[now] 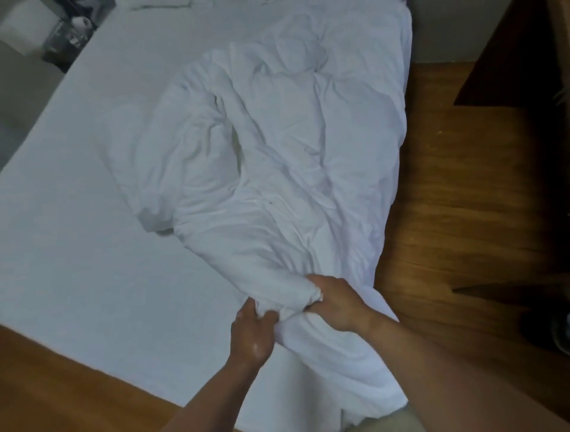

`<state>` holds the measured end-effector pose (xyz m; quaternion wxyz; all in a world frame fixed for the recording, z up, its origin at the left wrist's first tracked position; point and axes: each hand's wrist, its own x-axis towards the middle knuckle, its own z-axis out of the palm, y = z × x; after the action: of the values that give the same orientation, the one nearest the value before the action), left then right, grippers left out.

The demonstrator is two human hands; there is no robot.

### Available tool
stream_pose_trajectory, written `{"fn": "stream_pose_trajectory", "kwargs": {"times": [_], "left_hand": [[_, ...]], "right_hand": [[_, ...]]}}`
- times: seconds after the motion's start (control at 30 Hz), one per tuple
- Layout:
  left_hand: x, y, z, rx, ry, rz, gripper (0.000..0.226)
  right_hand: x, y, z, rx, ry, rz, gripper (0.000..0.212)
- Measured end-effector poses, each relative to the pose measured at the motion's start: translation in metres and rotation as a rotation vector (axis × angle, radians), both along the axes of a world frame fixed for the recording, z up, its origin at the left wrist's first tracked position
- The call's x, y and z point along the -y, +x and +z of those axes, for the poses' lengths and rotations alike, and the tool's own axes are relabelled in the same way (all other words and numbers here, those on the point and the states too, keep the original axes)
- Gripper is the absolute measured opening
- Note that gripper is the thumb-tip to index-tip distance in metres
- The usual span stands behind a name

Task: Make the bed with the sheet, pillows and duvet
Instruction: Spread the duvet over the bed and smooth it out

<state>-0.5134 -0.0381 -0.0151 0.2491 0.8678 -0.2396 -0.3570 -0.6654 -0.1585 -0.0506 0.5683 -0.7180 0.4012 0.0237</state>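
A white duvet (277, 148) lies crumpled in a long heap along the right half of the bed, its near end spilling over the foot corner. The bed's white sheet (92, 216) lies flat and smooth over the left half. My left hand (251, 331) grips a bunched fold at the duvet's near end. Just to its right, my right hand (336, 303) holds the same bundle, fingers curled into the cloth. A white pillow edge (160, 3) shows at the far head of the bed.
Wooden floor (462, 200) runs along the bed's right side and at the near left corner. Dark wooden furniture (518, 52) stands at the upper right. A cluttered dark bin or stand (66, 40) sits at the far left of the bed.
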Motion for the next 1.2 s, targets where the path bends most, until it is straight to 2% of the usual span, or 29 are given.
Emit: {"fn": "stream_pose_trajectory", "kwargs": {"times": [0.1,0.2,0.23,0.27,0.33,0.4,0.47,0.53,0.63,0.73,0.83,0.87,0.9,0.97,1.03,1.1,1.17,1.2], "left_hand": [[-0.063,0.035,-0.004,-0.004,0.047,-0.166,0.02],[-0.083,0.09,-0.024,-0.246,0.146,-0.456,0.019],[-0.079,0.114,-0.038,-0.321,0.166,-0.494,0.017],[-0.071,0.141,-0.055,-0.36,0.163,-0.443,0.016],[-0.043,0.19,-0.091,-0.341,0.17,-0.203,0.02],[-0.019,0.22,-0.119,-0.343,0.234,-0.031,0.039],[-0.001,0.222,-0.136,-0.551,0.212,0.079,0.06],[0.018,0.213,-0.146,-0.773,0.117,0.13,0.068],[0.035,0.194,-0.166,-1.021,-0.015,0.182,0.051],[0.038,0.182,-0.174,-1.078,0.022,0.247,0.044],[0.029,0.19,-0.159,-1.143,-0.057,0.213,0.041],[0.021,0.198,-0.153,-1.12,-0.104,0.193,0.033],[0.008,0.208,-0.144,-1.016,-0.129,0.159,0.023],[-0.027,0.229,-0.134,-0.73,-0.105,0.108,0.01],[-0.075,0.245,-0.119,-0.571,-0.084,0.123,0.01],[-0.125,0.256,-0.099,-0.492,-0.104,0.114,0.012],[-0.182,0.259,-0.076,-0.435,-0.158,0.061,0.012],[-0.207,0.257,-0.063,-0.408,-0.174,0.04,0.011]], "right_hand": [[-0.035,0.015,-0.017,-0.029,0.044,0.147,0.047],[-0.069,0.022,-0.026,-0.005,0.073,0.079,0.034],[-0.072,0.022,-0.024,-0.008,0.068,0.02,0.029],[-0.073,0.022,-0.019,-0.026,0.055,-0.053,0.029],[-0.075,0.018,-0.01,-0.039,0.059,-0.194,0.035],[-0.082,0.016,0.001,-0.043,0.083,-0.301,0.043],[-0.088,0.019,0.009,-0.093,0.079,-0.363,0.044],[-0.089,0.024,0.01,-0.165,0.063,-0.407,0.039],[-0.095,0.028,0.004,-0.295,-0.01,-0.487,0.02],[-0.113,0.035,-0.006,-0.537,-0.163,-0.501,0.01],[-0.134,0.042,-0.011,-0.71,-0.266,-0.494,0.011],[-0.138,0.043,-0.013,-0.754,-0.289,-0.468,0.011],[-0.144,0.047,-0.013,-0.786,-0.312,-0.442,0.011],[-0.154,0.052,-0.015,-0.839,-0.344,-0.402,0.013],[-0.17,0.058,-0.012,-0.864,-0.34,-0.401,0.014],[-0.189,0.065,-0.007,-0.912,-0.309,-0.413,0.016],[-0.214,0.083,0.004,-0.844,-0.328,-0.452,0.041],[-0.231,0.099,0.01,-0.687,-0.351,-0.459,0.058]]}}
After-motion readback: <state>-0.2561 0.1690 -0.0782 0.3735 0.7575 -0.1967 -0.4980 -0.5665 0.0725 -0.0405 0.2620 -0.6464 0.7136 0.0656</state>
